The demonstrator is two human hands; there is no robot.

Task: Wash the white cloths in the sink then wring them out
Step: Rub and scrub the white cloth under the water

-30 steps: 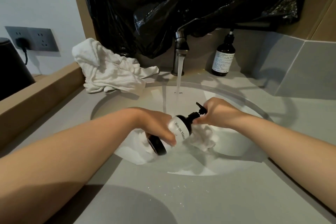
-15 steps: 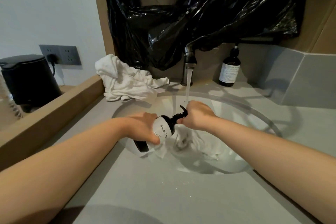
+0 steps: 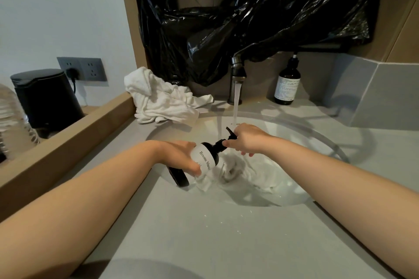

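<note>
Crinkled black plastic sheeting (image 3: 226, 18), glossy and creased, hangs across the wall behind everything. Below it spreads the smooth, matte grey table (image 3: 226, 238), speckled with small water drops near me. Set into it is the round white sink (image 3: 292, 140), its glazed wall shining. A soft heap of dry white cloths (image 3: 163, 104), ribbed and rumpled, lies on the table at the sink's back left rim. Another white cloth (image 3: 263, 172) lies soaked and twisted in the bottom of the basin, under and just beyond my hands.

At far left, beyond a tan wooden ledge, stands a black kettle (image 3: 45, 97) with a flat lid, plugged into a grey wall socket (image 3: 84, 70). A dull metal tap (image 3: 237, 75) rises at the back of the sink, and a straight stream of water (image 3: 236, 106) falls from it. To its right stands a slim amber bottle (image 3: 287, 85) with a pale printed label, upright on the table.

My left grip (image 3: 181, 157) is curled round the body of a black pump bottle (image 3: 209, 154) with a white label, held tilted almost on its side over the basin, base toward me. My right grip (image 3: 247, 140) pinches the bottle's black pump head, thumb at the neck, fingers bent over the nozzle above the wet cloth.
</note>
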